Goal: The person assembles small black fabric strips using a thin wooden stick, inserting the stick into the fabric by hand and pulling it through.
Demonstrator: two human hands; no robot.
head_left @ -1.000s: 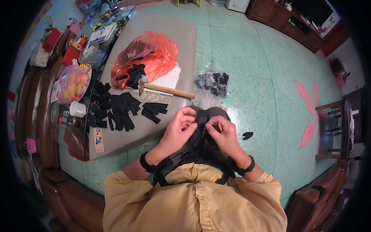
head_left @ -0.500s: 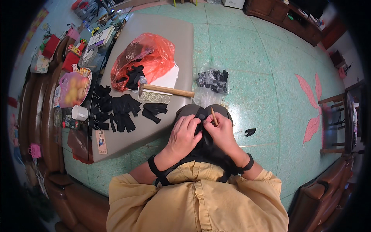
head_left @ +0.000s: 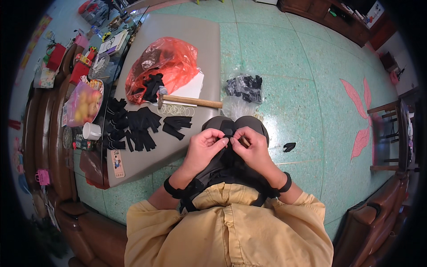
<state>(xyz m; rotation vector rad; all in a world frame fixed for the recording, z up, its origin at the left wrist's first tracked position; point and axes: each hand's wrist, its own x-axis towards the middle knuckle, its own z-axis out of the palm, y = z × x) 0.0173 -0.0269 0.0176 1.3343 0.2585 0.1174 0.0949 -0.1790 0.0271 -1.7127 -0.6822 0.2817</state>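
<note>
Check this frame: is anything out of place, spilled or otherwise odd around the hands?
One thing stands out: a single small black piece lies alone on the green floor, to the right of the right hand, apart from the black pieces on the table. Both hands, the left hand included, pinch a small black piece between them.

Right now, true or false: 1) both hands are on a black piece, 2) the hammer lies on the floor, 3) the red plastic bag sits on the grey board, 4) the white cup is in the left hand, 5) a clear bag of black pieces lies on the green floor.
1) True: left hand and right hand pinch a small black piece between them.
2) False: the hammer lies on the grey board.
3) True: red plastic bag rests there.
4) False: the white cup stands apart, left of the board.
5) True: clear bag on green floor.
</note>
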